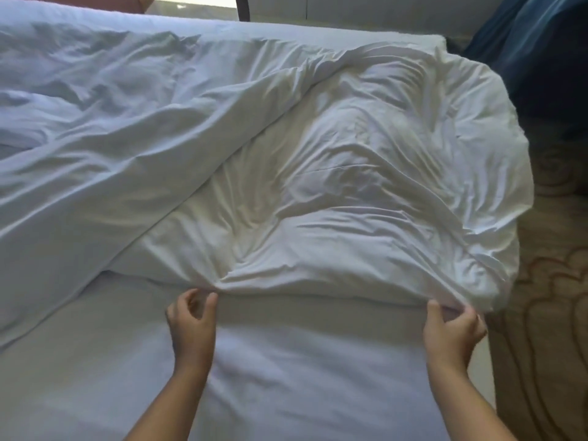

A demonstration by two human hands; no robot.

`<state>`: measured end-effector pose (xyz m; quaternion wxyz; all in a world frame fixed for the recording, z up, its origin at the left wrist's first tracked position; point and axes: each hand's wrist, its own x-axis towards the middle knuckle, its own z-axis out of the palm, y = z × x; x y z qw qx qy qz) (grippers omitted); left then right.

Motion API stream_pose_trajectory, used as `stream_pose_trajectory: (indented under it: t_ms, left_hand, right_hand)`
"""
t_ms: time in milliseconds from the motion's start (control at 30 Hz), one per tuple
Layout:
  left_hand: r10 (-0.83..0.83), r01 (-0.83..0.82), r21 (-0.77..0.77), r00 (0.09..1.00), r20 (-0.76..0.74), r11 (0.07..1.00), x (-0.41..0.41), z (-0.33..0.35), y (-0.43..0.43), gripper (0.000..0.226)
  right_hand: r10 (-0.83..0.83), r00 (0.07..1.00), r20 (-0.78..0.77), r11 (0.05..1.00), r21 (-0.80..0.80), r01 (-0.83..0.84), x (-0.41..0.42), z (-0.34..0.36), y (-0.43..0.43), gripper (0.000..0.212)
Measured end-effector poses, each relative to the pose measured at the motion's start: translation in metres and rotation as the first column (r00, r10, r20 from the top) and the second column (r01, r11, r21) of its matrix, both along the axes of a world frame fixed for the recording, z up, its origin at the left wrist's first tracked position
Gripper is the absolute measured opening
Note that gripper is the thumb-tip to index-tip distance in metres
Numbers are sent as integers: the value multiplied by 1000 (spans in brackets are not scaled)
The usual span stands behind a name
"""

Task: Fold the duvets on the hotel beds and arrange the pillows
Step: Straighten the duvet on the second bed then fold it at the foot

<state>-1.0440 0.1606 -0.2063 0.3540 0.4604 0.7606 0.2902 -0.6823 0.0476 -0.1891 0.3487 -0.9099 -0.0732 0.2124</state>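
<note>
White duvet (350, 186), rumpled, fills the upper and middle frame, with one part folded back over itself at centre right. Its near edge runs across the lower middle. Right hand (451, 329) pinches that edge at lower right. Left hand (191, 323), fingers curled, sits at the edge at lower centre; grip unclear. White sheet (302, 383) lies below. Patterned carpet (550, 281) shows along the right side.

Body in view = two arms only. Left hand (191, 326) near 7 o'clock, right hand (453, 332) near 4 o'clock. Forearms (171, 396) bare from wrist to bottom frame edge, wrists and fingers bare too
</note>
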Motion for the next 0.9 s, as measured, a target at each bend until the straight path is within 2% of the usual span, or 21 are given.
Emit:
stream_pose_trajectory:
  t_ms: [33,100,133,167,200,267,333,433,533,600,667,767,900]
  left_hand:
    - [153,-141,-79,974,170,987,-3,1,6,45]
    - [362,-296,-208,777,516,932,-7,0,28,52]
    - [409,-325,-250,677,612,912,-7,-1,42,50]
    - [435,-340,-278,600,671,898,-6,-1,56,46]
    - [452,-343,-304,544,707,889,-3,0,69,44]
    - [475,-330,-349,488,732,877,5,-1,87,50]
    - [519,-347,-388,492,699,853,9,-7,95,51]
    - [549,-368,-408,539,639,836,9,-14,96,41]
    - [521,-380,-357,610,597,854,12,-9,77,19]
    - [491,-355,-339,648,583,871,10,-5,55,13]
    - [482,-341,-342,667,568,875,5,-1,35,14]
    - [476,-314,-367,686,550,876,-1,6,4,21]
    - [464,-301,-367,707,534,880,-22,18,-27,29]
  right_hand:
    - [-148,982,-121,985,65,157,-4,-2,3,61]
    - [-339,831,-441,864,204,460,-8,-3,21,50]
    - [-347,740,-577,794,240,559,-6,-4,32,44]
    - [-314,680,-663,739,280,613,-3,-4,43,41]
    - [-268,660,-702,701,328,633,-1,-7,54,43]
    - [-221,679,-700,698,373,611,0,-11,69,58]
    - [-229,709,-667,733,362,576,-1,-18,72,60]
    - [-287,767,-574,744,371,556,-3,-29,69,32]
    - [-355,797,-488,718,404,567,-9,-24,66,35]
    - [-364,806,-467,734,389,557,-9,-20,53,37]
    - [-367,822,-435,763,364,534,-10,-9,40,42]
    - [-357,838,-414,773,372,513,-10,0,16,35]
    - [-323,851,-414,793,371,483,-30,4,-23,38]
